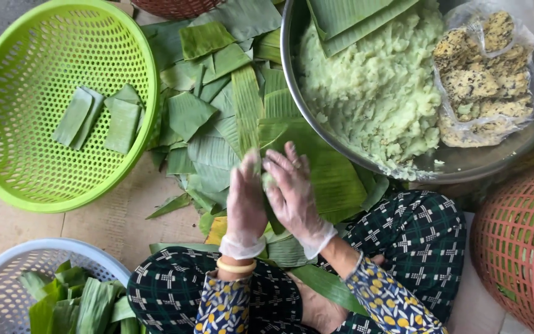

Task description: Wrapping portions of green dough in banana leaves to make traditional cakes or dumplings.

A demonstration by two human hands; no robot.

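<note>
My left hand (pixel 245 207) and my right hand (pixel 292 195), both in thin clear gloves, press palm to palm around a small lump of pale green dough (pixel 267 180) that mostly hides between them. They hover over a pile of cut banana leaves (pixel 217 117). A yellow bangle (pixel 237 266) sits on my left wrist. Just beyond my right hand stands a large metal bowl (pixel 292 93) holding pale green dough (pixel 372 86) and a clear bag of speckled filling pieces (pixel 483 80).
A lime green basket (pixel 7 161) at the left holds three folded leaf parcels (pixel 97 117). A white basket (pixel 7 266) with leaf strips sits at bottom left. A red basket (pixel 517 241) stands at the right. My patterned-trousered legs (pixel 403 235) fold below.
</note>
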